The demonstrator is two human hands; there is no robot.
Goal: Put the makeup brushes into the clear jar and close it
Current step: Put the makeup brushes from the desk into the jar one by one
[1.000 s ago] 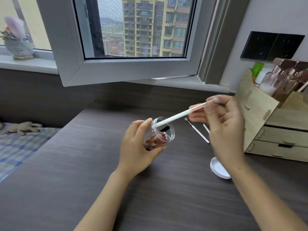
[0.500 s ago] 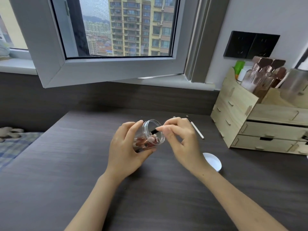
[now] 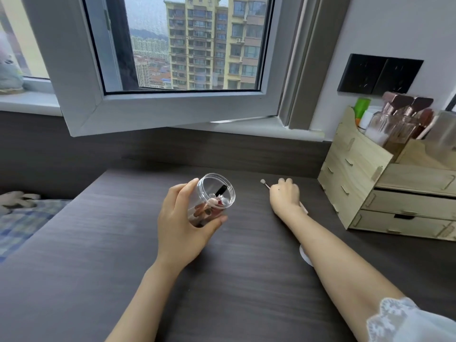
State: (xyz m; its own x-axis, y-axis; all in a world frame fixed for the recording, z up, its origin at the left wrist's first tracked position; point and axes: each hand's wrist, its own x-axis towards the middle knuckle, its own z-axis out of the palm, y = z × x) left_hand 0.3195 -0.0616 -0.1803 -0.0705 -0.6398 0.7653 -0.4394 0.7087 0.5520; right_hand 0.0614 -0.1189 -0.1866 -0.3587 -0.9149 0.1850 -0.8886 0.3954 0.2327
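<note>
1. Head cam: left hand (image 3: 182,225) wrapped round the clear round plastic jar (image 3: 212,198), thumb on near side, fingers on far side. Jar held tilted above the dark wood-grain desk (image 3: 98,267), open mouth facing up and away.
2. Inside jar: several short makeup brushes w/ brown/pink handles (image 3: 204,208), plus one black-tipped one (image 3: 220,190) poking toward the mouth. Exact count can't tell through the plastic.
3. Right hand (image 3: 285,196) down on desk, well right of jar, fingers curled over a thin white-handled makeup brush (image 3: 265,183). Brush's pale tip and metal ferrule stick out left of the knuckles, a bit of handle shows behind the wrist. Whether it's actually pinched or just covered: can't tell, hand hides the contact.
4. White round lid (image 3: 305,255) lies flat on desk, mostly hidden under right forearm; only a sliver shows at the arm's left edge.
5. Right of the hand: light plywood drawer organiser (image 3: 357,169) on desk, near but not touching the hand. Its top bin holds glass bottles w/ rose-gold caps (image 3: 399,112) and a green-capped tube (image 3: 361,107).
6. Behind desk: white-framed window sash (image 3: 81,95) swung open inward, overhanging the desk's back edge; high-rises outside. Black wall socket panel (image 3: 380,74) above organiser.
7. Far left: blue checked bedding (image 3: 22,223) w/ a small plush toy (image 3: 17,197), below desk level.
8. White lace sleeve edge (image 3: 399,319) on right arm, bottom right corner.
</note>
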